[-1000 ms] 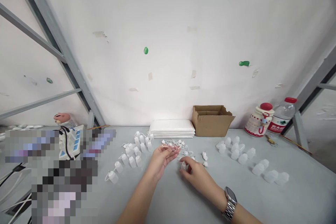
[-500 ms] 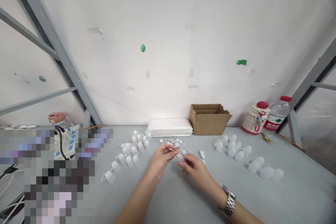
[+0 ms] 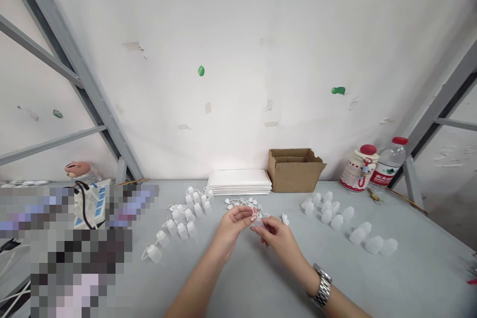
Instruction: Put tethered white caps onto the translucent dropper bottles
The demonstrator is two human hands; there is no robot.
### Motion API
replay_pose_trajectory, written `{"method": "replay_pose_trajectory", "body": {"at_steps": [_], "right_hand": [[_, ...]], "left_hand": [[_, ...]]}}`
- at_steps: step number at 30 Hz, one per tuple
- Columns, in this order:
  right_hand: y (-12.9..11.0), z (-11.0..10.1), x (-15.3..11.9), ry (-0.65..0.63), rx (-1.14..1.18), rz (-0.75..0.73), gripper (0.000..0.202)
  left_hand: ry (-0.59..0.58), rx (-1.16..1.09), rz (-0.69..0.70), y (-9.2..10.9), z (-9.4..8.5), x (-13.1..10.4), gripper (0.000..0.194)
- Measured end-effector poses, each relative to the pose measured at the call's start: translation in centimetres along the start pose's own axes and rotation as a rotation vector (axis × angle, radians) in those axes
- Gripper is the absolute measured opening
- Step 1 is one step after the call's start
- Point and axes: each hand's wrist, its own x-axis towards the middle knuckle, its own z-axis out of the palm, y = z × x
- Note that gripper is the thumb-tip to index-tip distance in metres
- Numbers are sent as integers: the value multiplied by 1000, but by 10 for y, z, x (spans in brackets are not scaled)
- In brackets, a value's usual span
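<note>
Both hands meet at the middle of the grey table. My right hand [image 3: 275, 233] pinches a small translucent bottle [image 3: 258, 222]. At its top, the fingers of my left hand [image 3: 235, 226] close on a white piece, perhaps a cap with a loop; the fingers partly hide it. Just behind lies a pile of white caps with loops [image 3: 238, 202]. To the left stand several bottles with looped white caps [image 3: 181, 230]. Several translucent pieces without visible loops [image 3: 337, 221] stand to the right. A small white cap piece [image 3: 285, 219] rests beyond my right hand.
A stack of white flat packs [image 3: 239, 182] and an open cardboard box [image 3: 296, 179] stand against the wall. At the back right are a red-lidded flask [image 3: 357, 171] and a water bottle [image 3: 387, 166]. A power strip [image 3: 91, 203] lies at the left.
My left fingers have closed in over the top of the small bottle, nearer to my right hand. The whole view has shifted slightly.
</note>
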Motion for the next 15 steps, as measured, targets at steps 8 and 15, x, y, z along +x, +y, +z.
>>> {"method": "replay_pose_trajectory", "body": {"at_steps": [8, 15], "right_hand": [[-3, -1, 1, -50, 186, -5, 29], [-2, 0, 1, -36, 216, -3, 29]], "left_hand": [[-103, -171, -51, -1, 2, -2, 22], [-166, -130, -2, 0, 4, -4, 15]]}}
